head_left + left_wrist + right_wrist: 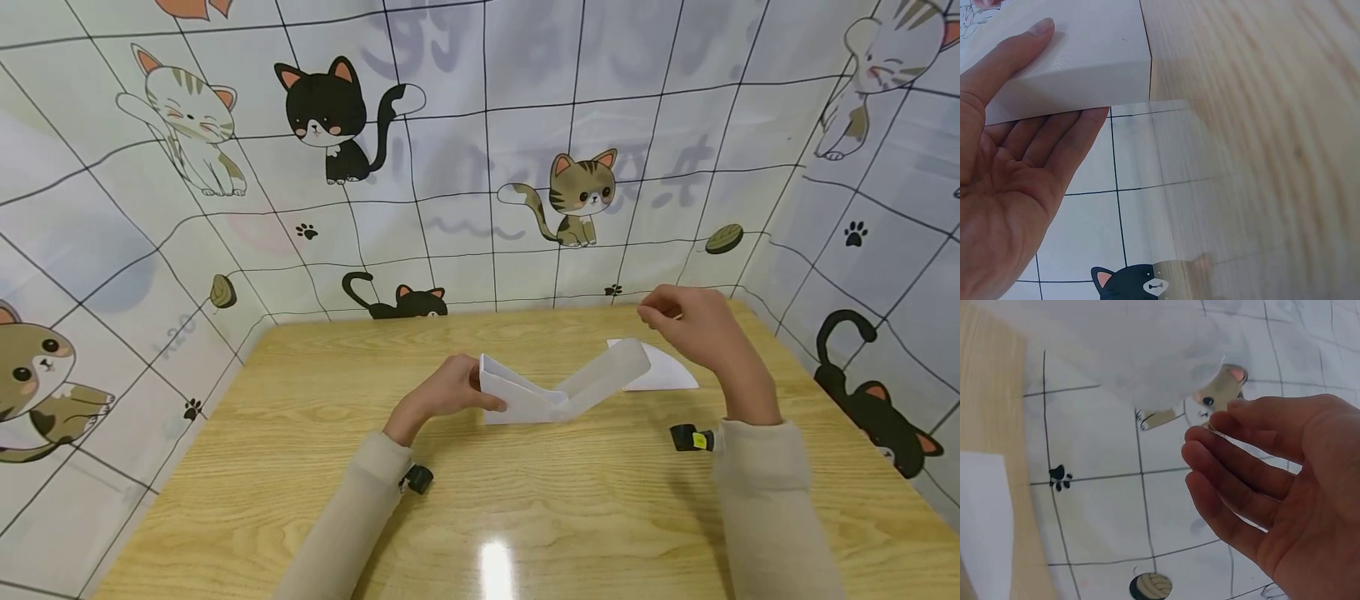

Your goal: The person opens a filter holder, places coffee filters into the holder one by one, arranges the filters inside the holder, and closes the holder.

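My left hand (pixel 457 387) grips a flat white box (pixel 517 402) at its left end, just over the wooden table. The left wrist view has the thumb on the broad face of the box (pixel 1094 37) and the fingers behind it. From the right end of the box a translucent, film-like strip (pixel 609 377) slants up to the right. Beyond the strip's upper end, my right hand (pixel 693 327) is raised with loosely bent fingers. In the right wrist view, thumb and fingers sit close together, nothing visible between them, near the blurred translucent strip (pixel 1147 356).
On the table behind the strip lies a white sheet with a curved edge (pixel 667 371). The wooden tabletop (pixel 480 492) meets a cat-printed, grid-lined cloth backdrop (pixel 450 167) at the back and sides. Small black cameras sit at both wrists.
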Motion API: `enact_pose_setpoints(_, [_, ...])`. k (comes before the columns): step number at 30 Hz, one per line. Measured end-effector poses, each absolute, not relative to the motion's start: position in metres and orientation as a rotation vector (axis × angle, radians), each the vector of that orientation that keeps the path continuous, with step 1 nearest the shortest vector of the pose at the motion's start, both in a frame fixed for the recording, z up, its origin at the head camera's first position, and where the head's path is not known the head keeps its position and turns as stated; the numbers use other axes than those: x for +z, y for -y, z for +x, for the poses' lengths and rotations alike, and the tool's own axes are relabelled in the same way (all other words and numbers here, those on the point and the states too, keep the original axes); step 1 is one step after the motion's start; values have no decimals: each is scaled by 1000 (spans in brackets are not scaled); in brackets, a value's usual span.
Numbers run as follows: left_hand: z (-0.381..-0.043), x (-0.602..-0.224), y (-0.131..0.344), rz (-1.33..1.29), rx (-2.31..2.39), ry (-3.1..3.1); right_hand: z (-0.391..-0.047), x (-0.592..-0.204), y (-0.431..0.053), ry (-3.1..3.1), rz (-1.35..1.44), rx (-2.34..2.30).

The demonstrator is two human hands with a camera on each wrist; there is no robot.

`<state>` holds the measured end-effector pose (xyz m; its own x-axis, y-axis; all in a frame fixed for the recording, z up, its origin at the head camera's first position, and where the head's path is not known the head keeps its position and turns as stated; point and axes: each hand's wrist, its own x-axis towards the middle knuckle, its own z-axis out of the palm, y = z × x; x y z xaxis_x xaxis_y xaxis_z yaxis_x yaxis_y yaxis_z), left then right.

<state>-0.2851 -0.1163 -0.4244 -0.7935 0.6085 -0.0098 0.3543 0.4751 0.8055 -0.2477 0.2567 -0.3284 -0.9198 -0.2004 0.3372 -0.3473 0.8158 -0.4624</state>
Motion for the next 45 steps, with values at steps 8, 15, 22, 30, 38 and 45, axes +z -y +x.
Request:
enact_pose_setpoints(8, [-284, -424, 116, 832, 1224, -2432, -256, -340, -271, 2778, 298, 817])
enact_pose_setpoints(15, [-284, -424, 117, 834, 1238, -2414, -261, -351, -279, 2803, 287, 753])
enact_pose_setpoints(22, [-284, -424, 117, 834, 1234, -2424, -270, -367, -292, 2947, 191, 775])
enact_pose_setpoints(30, [-284, -425, 117, 846, 1239, -2421, -278, -388, -306, 3015, 101, 812])
enact_pose_setpoints(38, [-284, -424, 117, 850, 1224, -2432, -281, -400, -312, 3122, 9, 885])
enact_pose_setpoints(45, [-284, -424, 117, 832, 1225, -2426, -280, -414, -316, 3064, -57, 947])
